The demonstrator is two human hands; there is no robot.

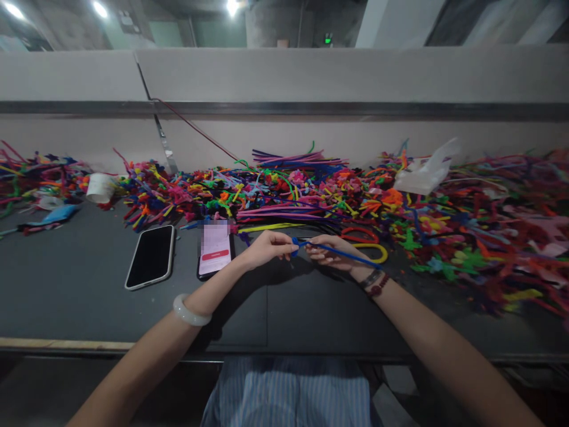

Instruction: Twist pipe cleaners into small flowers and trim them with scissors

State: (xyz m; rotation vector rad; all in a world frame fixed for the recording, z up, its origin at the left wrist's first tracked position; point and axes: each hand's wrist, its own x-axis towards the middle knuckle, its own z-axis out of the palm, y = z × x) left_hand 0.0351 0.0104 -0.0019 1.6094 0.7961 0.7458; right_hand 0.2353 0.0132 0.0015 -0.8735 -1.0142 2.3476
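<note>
Both hands meet over the dark grey table [89, 284], just in front of a big heap of coloured pipe cleaners [311, 190]. My left hand [267, 248] pinches the bent end of a blue pipe cleaner [338, 251]. My right hand [331, 252] has its fingers closed on the same blue pipe cleaner, which runs back over the wrist. A white bangle [191, 312] sits on the left wrist and dark bead bracelets [374, 283] on the right.
Two phones lie left of the hands: one with a dark screen [150, 257], one lit pink [216, 248]. A white cup [100, 187] lies at the far left, a white plastic bag [427, 169] on the heap at right. A grey partition wall [284, 83] stands behind.
</note>
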